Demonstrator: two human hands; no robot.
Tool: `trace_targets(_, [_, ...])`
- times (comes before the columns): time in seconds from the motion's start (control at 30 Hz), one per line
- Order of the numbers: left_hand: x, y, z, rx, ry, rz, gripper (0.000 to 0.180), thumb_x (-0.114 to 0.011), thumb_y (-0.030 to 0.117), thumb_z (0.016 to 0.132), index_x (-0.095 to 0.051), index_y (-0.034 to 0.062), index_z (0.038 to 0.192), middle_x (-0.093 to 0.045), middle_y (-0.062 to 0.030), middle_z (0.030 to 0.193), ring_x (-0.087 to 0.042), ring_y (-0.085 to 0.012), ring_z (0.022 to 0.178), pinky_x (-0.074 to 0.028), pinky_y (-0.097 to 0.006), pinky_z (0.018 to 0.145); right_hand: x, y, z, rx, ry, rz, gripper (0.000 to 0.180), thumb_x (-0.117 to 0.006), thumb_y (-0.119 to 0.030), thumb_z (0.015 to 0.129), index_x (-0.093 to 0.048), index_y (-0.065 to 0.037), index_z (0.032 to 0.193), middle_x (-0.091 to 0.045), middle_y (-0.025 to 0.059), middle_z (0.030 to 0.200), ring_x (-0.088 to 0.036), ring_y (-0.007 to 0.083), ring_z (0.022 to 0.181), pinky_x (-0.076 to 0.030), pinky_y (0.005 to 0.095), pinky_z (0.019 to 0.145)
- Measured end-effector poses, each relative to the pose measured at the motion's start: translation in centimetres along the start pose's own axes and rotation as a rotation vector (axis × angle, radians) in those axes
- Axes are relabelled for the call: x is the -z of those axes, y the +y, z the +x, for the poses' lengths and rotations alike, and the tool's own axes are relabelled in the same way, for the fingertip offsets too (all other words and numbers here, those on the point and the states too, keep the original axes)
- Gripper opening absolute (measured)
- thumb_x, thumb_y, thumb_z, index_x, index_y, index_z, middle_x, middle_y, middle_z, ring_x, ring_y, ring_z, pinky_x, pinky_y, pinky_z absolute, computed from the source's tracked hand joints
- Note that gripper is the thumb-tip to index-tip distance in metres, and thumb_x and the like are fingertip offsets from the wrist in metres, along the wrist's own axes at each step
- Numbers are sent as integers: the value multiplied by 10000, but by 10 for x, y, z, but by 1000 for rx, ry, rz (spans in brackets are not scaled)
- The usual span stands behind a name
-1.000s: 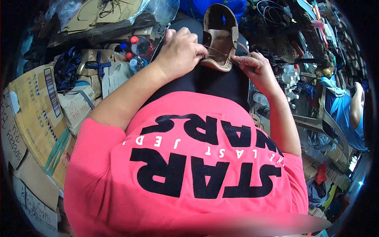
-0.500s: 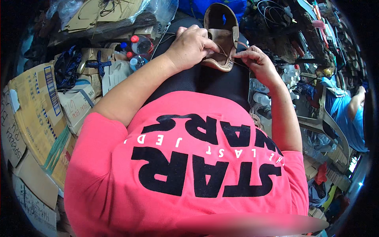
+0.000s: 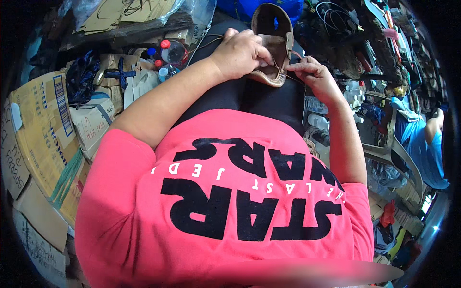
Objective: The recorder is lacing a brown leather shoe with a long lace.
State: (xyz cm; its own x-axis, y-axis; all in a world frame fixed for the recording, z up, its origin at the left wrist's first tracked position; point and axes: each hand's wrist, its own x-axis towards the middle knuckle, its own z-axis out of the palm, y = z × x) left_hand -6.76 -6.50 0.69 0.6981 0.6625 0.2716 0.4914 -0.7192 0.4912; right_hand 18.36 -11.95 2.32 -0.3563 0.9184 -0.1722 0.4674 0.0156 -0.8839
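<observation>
An unfinished-looking brown leather shoe (image 3: 272, 45) lies across my thighs, its opening facing up. Stitches run along the edge of its near end. The fingertips of my left hand (image 3: 242, 54) are pinched together inside the shoe, by a thin thread near its near right wall. A cord trails from behind this hand to the left. At the shoe's right edge, my right hand (image 3: 311, 74) has thumb and forefinger pressed together on a thin thread, close to the stitching. Whether either hand also holds a needle is too small to tell.
Plastic bottles (image 3: 174, 52) stand left of my legs, and more bottles (image 3: 317, 113) lie to the right. Cardboard boxes (image 3: 45, 139) crowd the left side. A blue bag (image 3: 235, 8) is beyond my knees. At far right, another person's blue clothing (image 3: 422, 144) shows.
My left hand has shifted slightly right, its fingertips now nearer the shoe's stitched right wall. The shoe has moved very slightly. My right hand stays at the edge, still pinched.
</observation>
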Motion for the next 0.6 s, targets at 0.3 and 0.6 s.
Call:
trace_targets(0.3, [2, -14, 24, -231, -117, -74, 86, -694, 164, 737, -719, 207, 806, -563, 34, 806, -530, -193, 895, -351, -377, 825, 0, -9, 3, -56, -17, 15, 327, -518, 111, 842, -702, -77, 1036, -565, 50, 1134, -545, 155, 1047, -424, 240, 931])
trace_targets(0.6, [7, -8, 14, -213, -114, 44, 109, -694, 201, 741, -720, 234, 841, -556, 29, 815, -531, -197, 934, -368, -389, 810, -2, -5, -4, -52, 11, -32, 260, -552, 31, 886, -684, -75, 1084, -468, -21, 864, -478, 83, 852, -401, 187, 818])
